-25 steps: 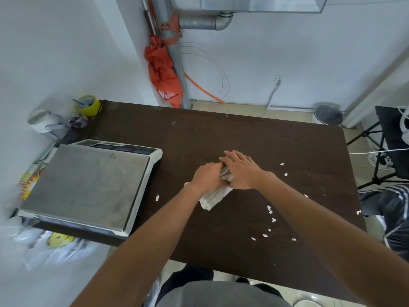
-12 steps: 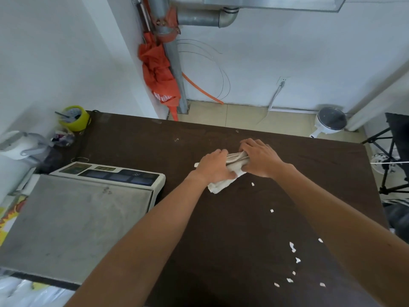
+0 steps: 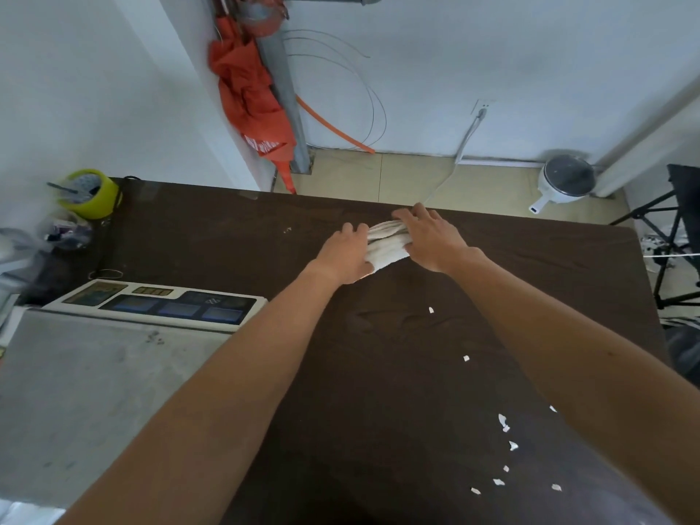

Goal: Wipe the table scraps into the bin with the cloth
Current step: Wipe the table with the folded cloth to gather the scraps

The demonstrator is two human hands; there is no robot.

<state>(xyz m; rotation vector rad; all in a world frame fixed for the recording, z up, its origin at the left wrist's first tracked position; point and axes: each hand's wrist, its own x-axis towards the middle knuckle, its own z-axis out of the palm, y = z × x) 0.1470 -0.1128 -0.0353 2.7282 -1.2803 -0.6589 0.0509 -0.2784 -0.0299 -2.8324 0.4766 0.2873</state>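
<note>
A bunched white cloth (image 3: 386, 246) lies on the dark brown table (image 3: 378, 373) close to its far edge. My left hand (image 3: 342, 257) grips its left end and my right hand (image 3: 432, 236) presses on its right end, fingers spread over it. Several small white paper scraps (image 3: 503, 422) lie scattered on the table to the near right, behind the cloth, with single ones (image 3: 431, 309) closer to it. No bin is clearly in view.
A large weighing scale (image 3: 106, 365) with a steel platform fills the table's left side. A yellow-green cup (image 3: 89, 193) stands at the far left corner. On the floor beyond are a white pot (image 3: 564, 181) and an orange umbrella (image 3: 253, 96). A black stand (image 3: 670, 236) is at right.
Both hands have pushed the cloth away from me, from the table's middle to near its far edge. The scraps stay behind on the near right.
</note>
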